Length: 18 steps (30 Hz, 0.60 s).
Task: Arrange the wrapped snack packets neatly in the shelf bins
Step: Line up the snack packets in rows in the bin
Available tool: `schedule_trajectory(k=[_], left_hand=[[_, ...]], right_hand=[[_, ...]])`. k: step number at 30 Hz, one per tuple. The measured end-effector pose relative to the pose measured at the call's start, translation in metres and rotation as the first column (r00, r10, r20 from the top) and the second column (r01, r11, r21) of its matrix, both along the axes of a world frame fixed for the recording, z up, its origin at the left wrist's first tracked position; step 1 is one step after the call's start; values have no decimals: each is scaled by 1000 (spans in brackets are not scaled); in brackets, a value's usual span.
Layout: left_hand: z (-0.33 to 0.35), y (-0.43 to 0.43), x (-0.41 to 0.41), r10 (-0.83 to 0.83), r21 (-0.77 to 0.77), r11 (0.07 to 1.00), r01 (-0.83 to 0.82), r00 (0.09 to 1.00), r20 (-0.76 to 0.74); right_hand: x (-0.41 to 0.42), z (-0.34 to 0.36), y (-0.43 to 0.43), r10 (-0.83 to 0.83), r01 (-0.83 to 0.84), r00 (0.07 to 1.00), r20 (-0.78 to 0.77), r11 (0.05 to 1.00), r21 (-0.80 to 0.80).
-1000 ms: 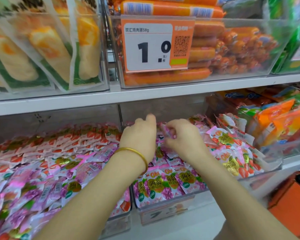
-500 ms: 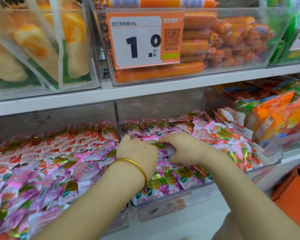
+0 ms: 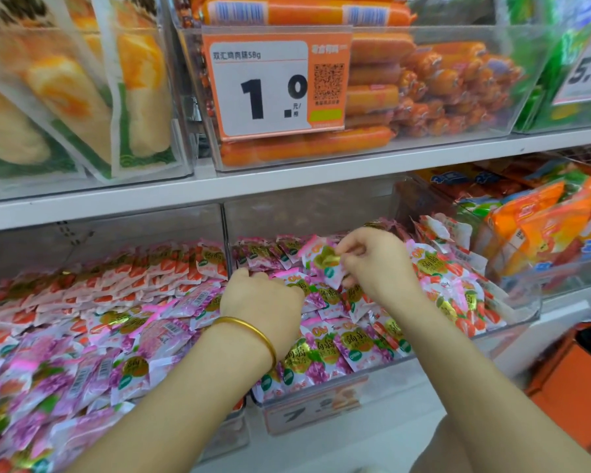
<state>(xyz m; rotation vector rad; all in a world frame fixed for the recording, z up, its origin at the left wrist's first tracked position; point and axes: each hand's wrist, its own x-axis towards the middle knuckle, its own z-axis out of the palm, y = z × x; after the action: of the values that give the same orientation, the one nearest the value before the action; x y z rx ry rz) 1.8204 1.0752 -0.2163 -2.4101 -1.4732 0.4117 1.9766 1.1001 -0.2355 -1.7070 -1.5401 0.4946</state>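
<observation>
**Step in hand: seating one packet in a row.** You are pinching a pink wrapped packet (image 3: 325,264) between the thumb and fingertips of your right hand (image 3: 379,264), holding it just above the back of the middle bin (image 3: 512,312). Your left hand (image 3: 263,302), wearing a gold bangle (image 3: 249,331), is resting knuckles-up on the packet pile (image 3: 325,346) near the bin's left wall. Its fingers are curling down out of sight, so it cannot be told whether they are holding anything.

To do this well, you are best turning the printed face forward, matching the tilt of the overlapping rows nearer the front. Use the left hand to press the neighbouring packets flat while the right one slides its packet in. The wrappers look slick, so a light grip at the edge is probably enough.

**Surroundings.** The left bin (image 3: 116,233) is carrying red-and-white rows at the back and looser purple packets in front. Above, a white shelf board (image 3: 287,182) is bearing a clear bin of orange sausages (image 3: 372,97) behind a price tag (image 3: 277,87) reading 1.0. Orange bags (image 3: 539,220) are filling the bin to the right, and an orange box (image 3: 574,397) is sitting low beside the shelving.
</observation>
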Motion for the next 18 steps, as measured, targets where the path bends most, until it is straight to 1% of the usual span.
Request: schedule_trajectory(k=[1, 2, 3, 4, 5, 6, 7, 8, 9, 11, 13, 14, 16, 18], left_hand=[[-1, 0, -1, -3, 3, 1000, 2, 1000, 9], [-2, 1, -1, -3, 3, 1000, 3, 1000, 17], [-3, 1, -1, 1, -3, 1000, -1, 1000, 20], [-3, 1, -1, 6, -5, 1000, -6, 1000, 17], [-3, 1, -1, 11, 2, 1000, -11, 1000, 17], [-2, 1, -1, 11, 17, 1000, -11, 999, 30], [-1, -1, 0, 4, 39, 999, -7, 998, 64], [-1, -2, 0, -19, 79, 997, 8, 991, 135], [0, -5, -2, -58, 128, 991, 27, 968, 244], [6, -16, -12, -129, 214, 976, 31, 877, 463], [10, -26, -34, -154, 262, 965, -33, 736, 659], [8, -28, -51, -151, 271, 960, -78, 669, 728], [3, -30, -90, -114, 257, 949, -182, 564, 818], [-2, -26, -128, -27, 210, 926, -313, 500, 866]], right_hand=[[-4, -3, 1, 17, -11, 992, 125, 999, -53], [-7, -7, 2, 48, -22, 961, 274, 995, -100], [-11, -10, 2, 75, -20, 902, 426, 991, -132], [-15, -12, 3, 88, -19, 840, 535, 991, -133], [-17, -13, 3, 87, -30, 800, 594, 994, -105], [-18, -13, 3, 81, -49, 786, 613, 996, -69], [-17, -12, 3, 75, -70, 794, 603, 997, -31], [-16, -11, 2, 79, -90, 809, 582, 996, -10], [-16, -11, 2, 91, -112, 823, 561, 994, 2], [-18, -7, -1, 102, -156, 835, 540, 986, 55], [-27, 1, -10, 107, -211, 874, 474, 962, 172], [-35, 7, -17, 134, -247, 899, 416, 941, 231], [-56, 21, -35, 247, -352, 911, 330, 882, 312], [-83, 35, -48, 367, -473, 868, 334, 815, 335]])
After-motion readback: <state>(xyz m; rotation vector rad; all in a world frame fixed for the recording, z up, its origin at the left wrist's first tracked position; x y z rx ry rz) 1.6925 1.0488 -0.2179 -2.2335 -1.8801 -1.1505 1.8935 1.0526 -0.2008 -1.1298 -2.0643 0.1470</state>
